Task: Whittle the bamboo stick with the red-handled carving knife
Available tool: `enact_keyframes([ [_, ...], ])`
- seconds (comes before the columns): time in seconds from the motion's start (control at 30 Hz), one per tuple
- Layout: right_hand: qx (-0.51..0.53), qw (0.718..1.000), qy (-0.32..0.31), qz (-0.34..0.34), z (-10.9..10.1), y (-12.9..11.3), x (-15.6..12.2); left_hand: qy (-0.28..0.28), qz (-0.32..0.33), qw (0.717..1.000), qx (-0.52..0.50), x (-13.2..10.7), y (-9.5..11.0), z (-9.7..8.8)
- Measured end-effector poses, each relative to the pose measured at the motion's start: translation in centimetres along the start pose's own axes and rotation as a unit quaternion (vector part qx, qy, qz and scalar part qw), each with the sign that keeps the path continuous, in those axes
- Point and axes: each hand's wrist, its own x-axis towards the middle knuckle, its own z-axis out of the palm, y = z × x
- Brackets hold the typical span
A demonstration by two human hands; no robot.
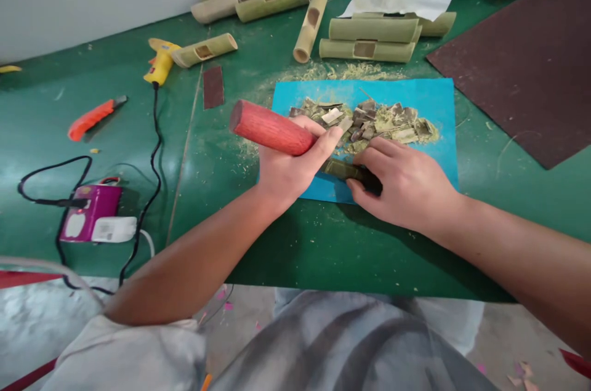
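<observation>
My left hand [295, 157] is wrapped round a thick red wooden handle [272, 126] that slants up to the left; its working end is hidden, so I cannot tell the kind of tool. My right hand [406, 185] has fingers closed on a dark green bamboo piece [341, 168], which lies low over the near edge of a blue sheet [438, 92]. The hands are close together, the left beside the bamboo's left end. Just beyond them, a heap of bamboo chips and shavings [397, 123] covers the middle of the sheet.
Several cut bamboo tubes [373, 29] with square openings line the back. At left are a yellow corded glue gun [159, 64], an orange utility knife [92, 119] and a purple power strip [92, 212] with cables. A brown sheet [521, 71] lies right.
</observation>
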Motion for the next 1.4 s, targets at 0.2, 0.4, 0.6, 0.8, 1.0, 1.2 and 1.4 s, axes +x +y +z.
enact_keyframes([
  [0.2,-0.006,1.0,-0.026,0.011,-0.17,0.05,0.05,0.01,-0.001,1.0,0.0,-0.19,-0.18,0.03],
  [0.4,-0.011,1.0,-0.028,0.008,-0.02,0.09,0.13,0.002,-0.01,1.0,0.019,-0.16,-0.22,0.04],
  [0.6,-0.012,1.0,-0.018,-0.003,0.1,0.18,-0.04,-0.015,-0.009,0.999,0.031,-0.16,-0.49,-0.21],
  [0.8,-0.01,1.0,-0.019,-0.005,0.0,0.23,0.05,-0.024,-0.002,1.0,0.001,-0.19,-0.68,-0.31],
  [1.0,-0.014,1.0,-0.017,-0.002,0.04,0.19,0.04,-0.017,0.002,1.0,0.014,-0.03,-0.47,-0.32],
  [1.2,-0.019,1.0,-0.02,-0.005,0.0,0.16,0.02,-0.016,0.001,1.0,0.02,0.14,-0.53,-0.27],
  [1.4,-0.016,1.0,-0.027,0.001,0.04,0.16,0.11,-0.054,-0.012,0.998,0.031,0.43,-0.54,-0.56],
])
